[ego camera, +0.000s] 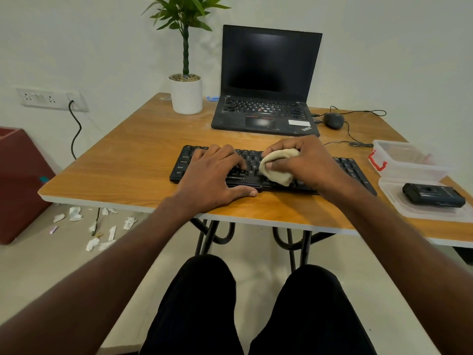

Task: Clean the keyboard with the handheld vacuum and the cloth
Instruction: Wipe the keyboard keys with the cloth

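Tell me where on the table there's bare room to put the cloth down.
Bare wood lies left of the keyboard, between the plant pot and the table's near left edge. A narrower strip runs between keyboard and laptop. The right is crowded: mouse, cable, plastic box and lid.

A wooden table (133, 160) bears keyboard (353, 170), laptop (266, 98), potted plant (186, 96), mouse (333, 120) and plastic box (407, 160)
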Tool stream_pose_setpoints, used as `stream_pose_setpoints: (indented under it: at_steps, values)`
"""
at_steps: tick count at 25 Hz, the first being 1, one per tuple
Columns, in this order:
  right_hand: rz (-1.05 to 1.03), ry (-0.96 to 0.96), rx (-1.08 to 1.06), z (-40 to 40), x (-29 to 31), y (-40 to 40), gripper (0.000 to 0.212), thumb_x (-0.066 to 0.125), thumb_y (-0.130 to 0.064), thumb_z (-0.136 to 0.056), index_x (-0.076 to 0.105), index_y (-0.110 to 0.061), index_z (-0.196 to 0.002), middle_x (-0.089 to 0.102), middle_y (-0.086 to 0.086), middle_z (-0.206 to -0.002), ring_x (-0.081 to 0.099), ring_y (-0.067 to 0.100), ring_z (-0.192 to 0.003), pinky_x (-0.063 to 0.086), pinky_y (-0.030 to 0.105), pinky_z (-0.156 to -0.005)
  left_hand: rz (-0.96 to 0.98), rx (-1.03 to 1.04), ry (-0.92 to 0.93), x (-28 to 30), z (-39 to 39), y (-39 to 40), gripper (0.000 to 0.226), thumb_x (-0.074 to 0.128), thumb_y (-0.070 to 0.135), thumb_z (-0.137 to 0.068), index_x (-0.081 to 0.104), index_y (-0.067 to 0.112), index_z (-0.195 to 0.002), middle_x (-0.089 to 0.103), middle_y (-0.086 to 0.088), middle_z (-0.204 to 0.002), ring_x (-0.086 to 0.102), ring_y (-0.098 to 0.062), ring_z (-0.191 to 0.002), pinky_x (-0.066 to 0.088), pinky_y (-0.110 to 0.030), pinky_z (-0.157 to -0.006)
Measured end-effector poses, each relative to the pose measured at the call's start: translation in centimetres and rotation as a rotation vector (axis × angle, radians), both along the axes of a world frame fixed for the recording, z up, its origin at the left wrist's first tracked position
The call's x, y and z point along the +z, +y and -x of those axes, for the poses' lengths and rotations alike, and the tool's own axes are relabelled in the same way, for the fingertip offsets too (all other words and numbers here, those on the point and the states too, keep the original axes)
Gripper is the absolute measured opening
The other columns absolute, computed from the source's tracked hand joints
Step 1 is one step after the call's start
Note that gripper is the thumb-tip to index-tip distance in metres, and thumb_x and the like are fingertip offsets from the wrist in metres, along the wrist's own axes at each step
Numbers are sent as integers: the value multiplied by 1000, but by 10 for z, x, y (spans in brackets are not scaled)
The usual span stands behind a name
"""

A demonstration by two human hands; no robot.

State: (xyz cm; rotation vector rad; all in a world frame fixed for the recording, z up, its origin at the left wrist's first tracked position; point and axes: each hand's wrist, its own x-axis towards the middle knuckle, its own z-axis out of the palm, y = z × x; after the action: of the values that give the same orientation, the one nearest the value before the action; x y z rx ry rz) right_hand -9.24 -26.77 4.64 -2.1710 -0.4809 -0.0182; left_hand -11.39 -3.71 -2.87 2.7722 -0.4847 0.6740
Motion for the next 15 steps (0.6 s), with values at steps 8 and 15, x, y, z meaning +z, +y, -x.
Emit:
stream_pose_setpoints:
  at_steps: [8, 15]
  values:
    - [543, -341, -106, -8, -2, 17, 29, 76, -14, -83, 80, -33, -104, 76, -1, -107, 67, 20, -101, 56, 35, -81, -3, -21, 5, -1, -4, 1, 67, 50, 88, -83, 63, 36, -124, 53, 13, -122, 46, -12, -116, 33, -43, -105]
    - [611, -358, -1, -5, -4, 16, 28, 79, -10, -81, 79, -28, -104, 75, -2, -108, 65, 19, -104, 54, 38, -86, 17, -44, 23, -1, -6, 2, 67, 51, 88, -82, 62, 36, -123, 53, 13, -122, 45, -9, -115, 29, -41, -104]
